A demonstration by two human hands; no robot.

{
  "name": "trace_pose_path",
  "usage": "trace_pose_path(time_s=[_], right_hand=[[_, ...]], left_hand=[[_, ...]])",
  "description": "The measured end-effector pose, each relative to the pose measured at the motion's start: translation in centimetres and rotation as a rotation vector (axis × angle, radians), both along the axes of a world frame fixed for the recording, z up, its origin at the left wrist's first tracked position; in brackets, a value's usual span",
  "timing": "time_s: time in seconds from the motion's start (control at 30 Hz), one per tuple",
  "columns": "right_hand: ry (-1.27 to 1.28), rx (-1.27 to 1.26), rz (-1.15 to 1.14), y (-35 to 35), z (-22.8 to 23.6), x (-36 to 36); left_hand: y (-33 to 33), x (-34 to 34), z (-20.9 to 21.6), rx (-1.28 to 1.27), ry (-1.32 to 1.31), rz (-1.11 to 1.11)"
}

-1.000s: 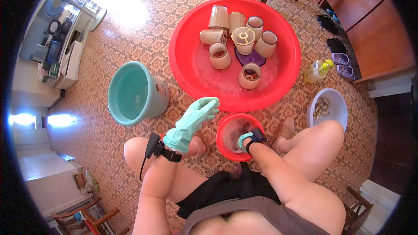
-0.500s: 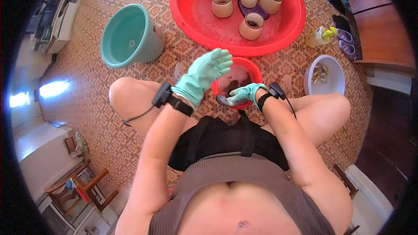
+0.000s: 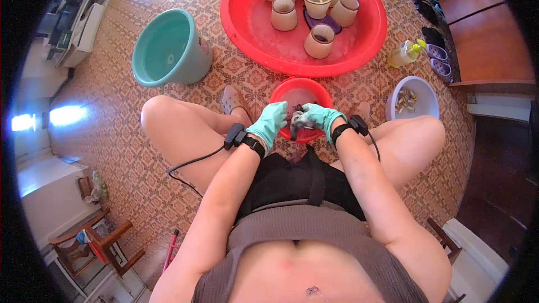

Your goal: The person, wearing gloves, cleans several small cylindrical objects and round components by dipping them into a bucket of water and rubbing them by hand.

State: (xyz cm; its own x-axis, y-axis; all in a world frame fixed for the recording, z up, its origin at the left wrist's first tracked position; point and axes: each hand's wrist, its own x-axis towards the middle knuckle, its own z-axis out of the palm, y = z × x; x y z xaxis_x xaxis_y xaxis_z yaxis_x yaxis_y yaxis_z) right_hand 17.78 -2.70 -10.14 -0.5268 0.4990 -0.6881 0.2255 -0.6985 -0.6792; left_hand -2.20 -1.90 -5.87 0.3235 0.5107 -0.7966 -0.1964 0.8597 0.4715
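Both my hands wear mint-green rubber gloves and are over a small red basin (image 3: 321,91) of murky, foamy water between my feet. My right hand (image 3: 321,116) is closed on a wet, bunched-up cloth (image 3: 298,119), dark grey with pale parts, at the near side of the basin. Its lower end hangs by the near rim. My left hand (image 3: 270,121) is closed with fingers curled at the left rim, right beside the cloth. What its fingers grip is hidden.
Ahead, a large red tub (image 3: 258,50) holds several beige lampshades (image 3: 319,41) and a purple piece. A teal bucket (image 3: 196,50) stands left. To the right are a pale lavender basin (image 3: 418,85) with small brass-coloured pieces, a yellow-topped pump bottle (image 3: 405,54) and clogs (image 3: 440,68).
My left hand has come down from above the small basin, its fingers curling at the rim. My right hand has raised the cloth slightly, and more of it shows now.
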Motion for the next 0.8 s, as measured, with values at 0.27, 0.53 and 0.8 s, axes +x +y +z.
trace_pose_path(time_s=[0.27,0.53,0.8], right_hand=[[0.26,-0.006,-0.381,1.0,6.2,-0.8],[-0.015,0.531,-0.635,-1.3,8.1,-3.4],[0.255,0.382,-1.007,-2.0,11.2,-2.5]], left_hand=[[0.2,3.2,2.3,-0.138,-0.272,0.05],[1.5,3.0,-1.2,-0.026,-0.592,0.149],[2.7,2.7,2.8,-0.073,-0.692,0.209]])
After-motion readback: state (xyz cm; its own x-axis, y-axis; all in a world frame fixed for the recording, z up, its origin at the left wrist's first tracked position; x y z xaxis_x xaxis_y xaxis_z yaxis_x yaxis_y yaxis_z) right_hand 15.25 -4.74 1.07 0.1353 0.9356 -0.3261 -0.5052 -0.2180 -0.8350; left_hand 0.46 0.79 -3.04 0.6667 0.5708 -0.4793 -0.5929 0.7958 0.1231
